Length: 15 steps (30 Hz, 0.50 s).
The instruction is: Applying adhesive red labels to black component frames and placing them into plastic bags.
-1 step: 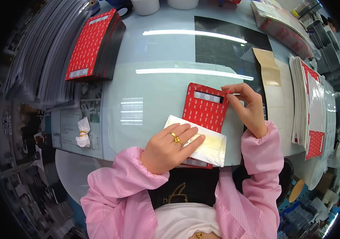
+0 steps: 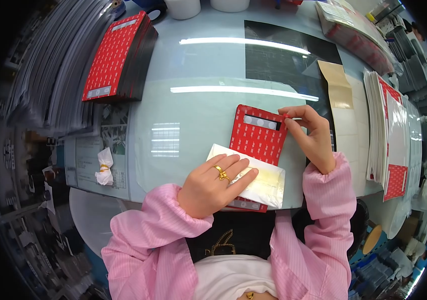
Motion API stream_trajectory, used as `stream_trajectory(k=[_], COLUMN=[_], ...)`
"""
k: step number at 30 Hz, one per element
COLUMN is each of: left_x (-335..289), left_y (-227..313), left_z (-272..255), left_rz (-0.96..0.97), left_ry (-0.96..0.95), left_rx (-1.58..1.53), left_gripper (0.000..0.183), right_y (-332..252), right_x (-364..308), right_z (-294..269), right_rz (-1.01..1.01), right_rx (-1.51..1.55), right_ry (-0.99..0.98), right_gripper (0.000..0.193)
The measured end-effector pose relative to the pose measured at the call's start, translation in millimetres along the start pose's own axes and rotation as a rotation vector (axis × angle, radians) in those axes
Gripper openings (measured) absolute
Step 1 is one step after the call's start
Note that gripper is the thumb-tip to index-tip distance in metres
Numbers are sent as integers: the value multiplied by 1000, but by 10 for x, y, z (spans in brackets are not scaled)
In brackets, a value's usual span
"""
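A flat red-faced panel (image 2: 256, 142) with a rounded corner, a printed pattern and a dark window slot near its far end lies at the table's near edge. Across its lower half rests a folded white cloth or pad (image 2: 268, 187) with a yellowish patch. My left hand (image 2: 213, 182), ringed on one finger, lies flat on that white pad with its fingers stretched out, pressing it against the panel. With thumb and forefinger, my right hand (image 2: 311, 135) pinches the red film at the panel's far right corner. Whether the film has lifted there is too small to tell.
A tall stack of red-faced panels (image 2: 116, 57) stands at the far left beside many grey sheets (image 2: 58, 60). A twisted white wrapper (image 2: 104, 167) lies at left. A black sheet (image 2: 293, 55), a tan paper piece (image 2: 337, 85) and stacked white-and-red panels (image 2: 381, 130) occupy the right.
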<state>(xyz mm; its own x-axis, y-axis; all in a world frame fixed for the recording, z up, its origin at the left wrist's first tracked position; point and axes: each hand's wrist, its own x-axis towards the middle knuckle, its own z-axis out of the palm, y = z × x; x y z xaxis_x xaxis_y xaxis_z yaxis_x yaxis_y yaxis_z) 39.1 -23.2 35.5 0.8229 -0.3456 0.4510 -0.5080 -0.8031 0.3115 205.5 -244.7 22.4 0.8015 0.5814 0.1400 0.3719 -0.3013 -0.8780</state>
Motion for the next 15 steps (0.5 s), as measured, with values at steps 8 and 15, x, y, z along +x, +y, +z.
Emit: stream_trajectory(k=[8,15], left_x=[157,289], left_y=[-46,-108], left_z=[98,180], left_rz=[-9,-25], left_ry=[43,80], left_rx=[91,119], left_gripper=[36,36], right_y=[-6,-47], right_x=[23,34], right_z=[-7,2], right_rz=[-24,-29], right_rx=[30,26], right_ry=[-2,15], right_gripper=[9,9])
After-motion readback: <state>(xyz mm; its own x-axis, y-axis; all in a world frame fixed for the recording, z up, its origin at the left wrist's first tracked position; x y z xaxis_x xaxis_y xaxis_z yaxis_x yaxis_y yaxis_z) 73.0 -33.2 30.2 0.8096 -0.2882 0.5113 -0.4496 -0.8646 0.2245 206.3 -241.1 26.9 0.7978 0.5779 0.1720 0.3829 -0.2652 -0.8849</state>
